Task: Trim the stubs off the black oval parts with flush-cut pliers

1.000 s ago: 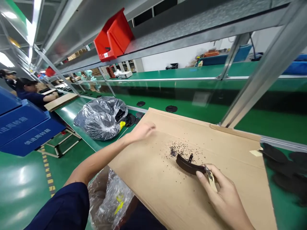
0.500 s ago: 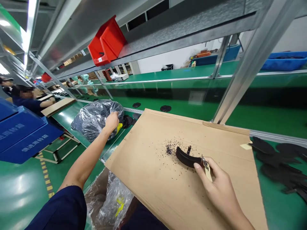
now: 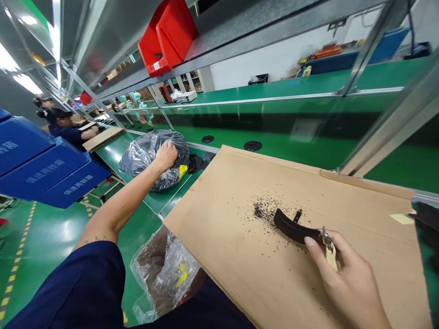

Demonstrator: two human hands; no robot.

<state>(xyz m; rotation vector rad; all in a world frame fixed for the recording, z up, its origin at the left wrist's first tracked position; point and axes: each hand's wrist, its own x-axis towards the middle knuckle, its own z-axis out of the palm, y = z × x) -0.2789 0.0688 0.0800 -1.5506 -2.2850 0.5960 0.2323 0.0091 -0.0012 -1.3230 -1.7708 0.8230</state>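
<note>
My left hand (image 3: 166, 155) is stretched far out to the left, its fingers curled into the opening of a clear plastic bag (image 3: 147, 153) full of black parts. Whatever those fingers hold is hidden. My right hand (image 3: 346, 278) rests on a cardboard sheet (image 3: 240, 256) and pinches a small trimming tool (image 3: 328, 249) with a pale handle. Its thumb presses the end of a curved black rubber part (image 3: 291, 227) lying on the cardboard. Black trimmings (image 3: 262, 210) are scattered beside that part.
Loose black discs (image 3: 253, 145) lie on the green belt beyond the cardboard. A second plastic bag (image 3: 164, 278) hangs below the table edge. Blue crates (image 3: 51, 171) stand at left, red bins (image 3: 168, 39) overhead. Another person (image 3: 68, 130) sits further along the line.
My left arm swung from the cardboard's far corner out to the plastic bag and closed on its opening. The right hand stayed on the black part.
</note>
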